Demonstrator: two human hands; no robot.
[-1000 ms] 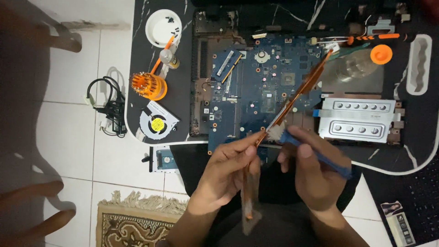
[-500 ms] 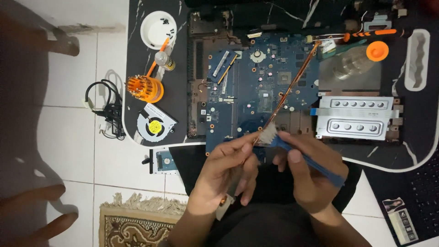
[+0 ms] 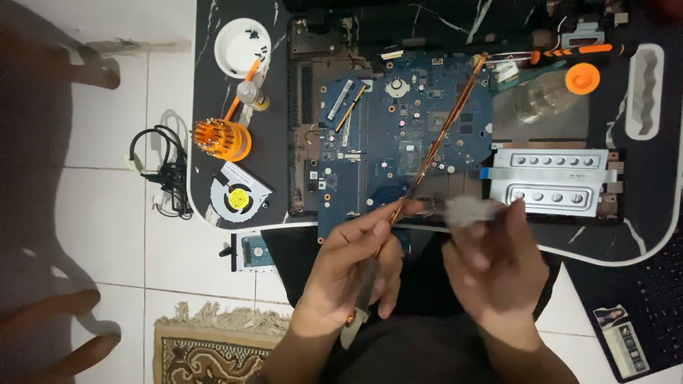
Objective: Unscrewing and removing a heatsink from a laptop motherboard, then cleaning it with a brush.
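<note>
R hand (image 3: 498,267) motion-blurred; the pale tuft (image 3: 466,211) at its fingertips too smeared to tell what it is. Copper pipe (image 3: 434,153): lower end hidden behind L hand (image 3: 352,274). Keyboard (image 3: 651,299) cut off by right edge. Bits in white dish (image 3: 242,46) too small to tell. Rug (image 3: 206,348) cut by bottom edge.

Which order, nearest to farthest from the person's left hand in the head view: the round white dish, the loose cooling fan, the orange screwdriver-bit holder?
Measured from the left hand:
1. Loose cooling fan, just up and to its left on the mat.
2. Orange screwdriver-bit holder, farther up, above the fan.
3. Round white dish, at the mat's top left corner.
</note>
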